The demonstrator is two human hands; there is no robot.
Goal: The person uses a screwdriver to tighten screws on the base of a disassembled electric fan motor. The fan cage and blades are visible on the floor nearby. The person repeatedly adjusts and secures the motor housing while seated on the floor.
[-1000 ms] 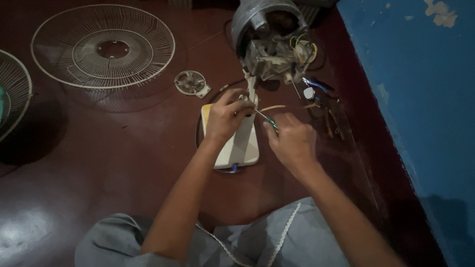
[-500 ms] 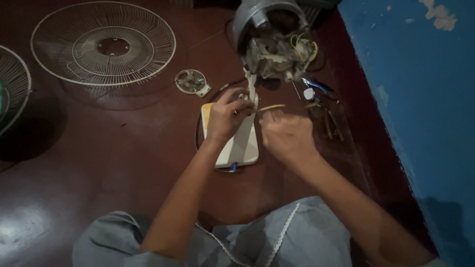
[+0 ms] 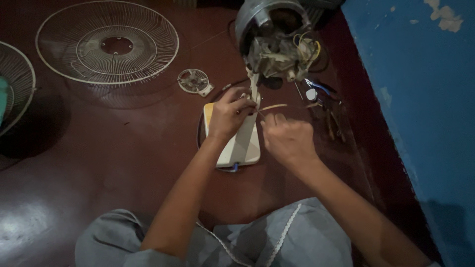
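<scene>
While both hands work at fan motor (image 3: 279, 49) wiring, step in hand looks like handling one lead. Left hand (image 3: 228, 114) curled shut, pinching pale wire sleeve (image 3: 254, 91) hanging from motor. Right hand (image 3: 287, 138) closed around thin tool, tip hidden, pale strand (image 3: 273, 107) just beside. Both over white housing cover (image 3: 242, 143) on dark red floor (image 3: 99, 163), near blue wall (image 3: 420, 99). Wire guard (image 3: 106, 44) well apart, far left. Next move likely needs steady pinch, fine tip control.
</scene>
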